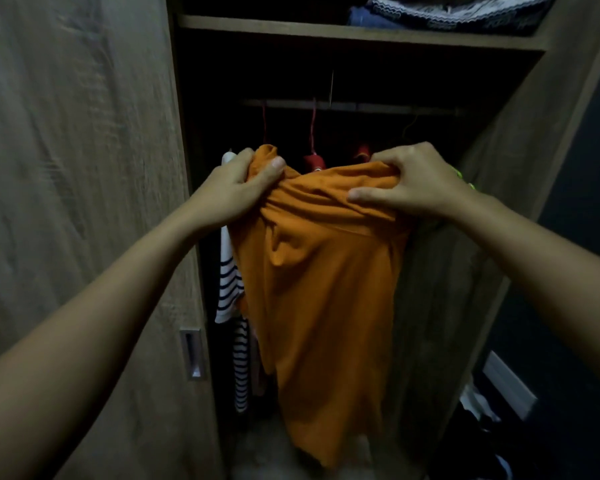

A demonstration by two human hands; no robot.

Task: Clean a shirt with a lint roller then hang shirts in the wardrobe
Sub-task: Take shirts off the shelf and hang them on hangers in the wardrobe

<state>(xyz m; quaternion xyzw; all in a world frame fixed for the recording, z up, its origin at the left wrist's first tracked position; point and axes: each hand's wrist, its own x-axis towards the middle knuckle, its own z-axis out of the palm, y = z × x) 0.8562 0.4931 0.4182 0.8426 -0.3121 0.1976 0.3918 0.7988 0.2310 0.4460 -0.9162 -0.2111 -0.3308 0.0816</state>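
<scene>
orange shirt held up at the open wardrobe, not yet on the rail

both bare forearms reach up and forward from the bottom corners, so that the garment clears the wardrobe floor and hangs at its full length. the left hand (246, 181) is clamped on a bunched corner of the plain orange cotton shirt (323, 306), thumb pressed over the fold and the other fingers wrapped behind it. the right hand (413, 181) pinches the opposite side of the top edge, thumb low on the front and fingers curled over the top into the cloth. held at two points, the top edge is stretched between the hands, probably to find the shoulders or neck for a hanger. whether a hanger is already inside the shirt cannot be told; the cloth hides it.

just behind the shirt, on its left, hangs a white shirt with dark navy stripes (229, 289), partly covered by the orange one. further in, thin red hanger hooks (313, 123) drop from a dark horizontal clothes rail (354, 106), with red garments barely showing above the orange edge. the pale wood-grain wardrobe door (84, 168) stands to the left, slid or swung aside for access. highest and farthest, a wooden upper shelf (361, 32) bears folded patterned knitwear (458, 12). no lint roller is in view.
</scene>
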